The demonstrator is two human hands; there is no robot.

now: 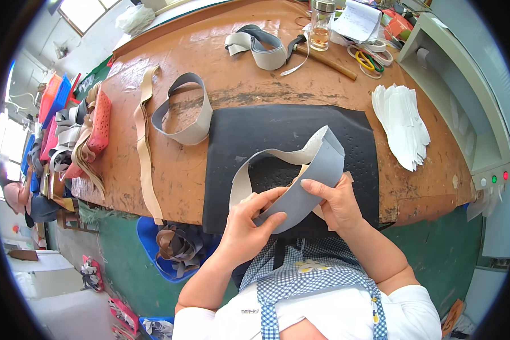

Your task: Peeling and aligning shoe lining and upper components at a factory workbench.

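A wide looped band of grey leather-like material [321,164], pale on its inner face, is held up over a black mat [351,122]. My left hand [252,218] pinches its lower edge on the left, thumb outside and fingers inside the loop. On the right, my right hand [341,205] grips the same band with the thumb on its grey outer face. Some beige material shows behind the band near the right fingers; what it is I cannot tell. Left of the mat stands another grey looped band [192,135], and beside it lies a long beige strip [144,136].
Toward the back are rolled grey bands [269,56], a wooden-handled hammer [328,61], a glass jar [320,37] and scissors [365,59]. White strips [399,124] lie right, near a grey machine [464,73]. A red basket [100,122] and a blue tub [147,249] hold strips. Someone sits far left.
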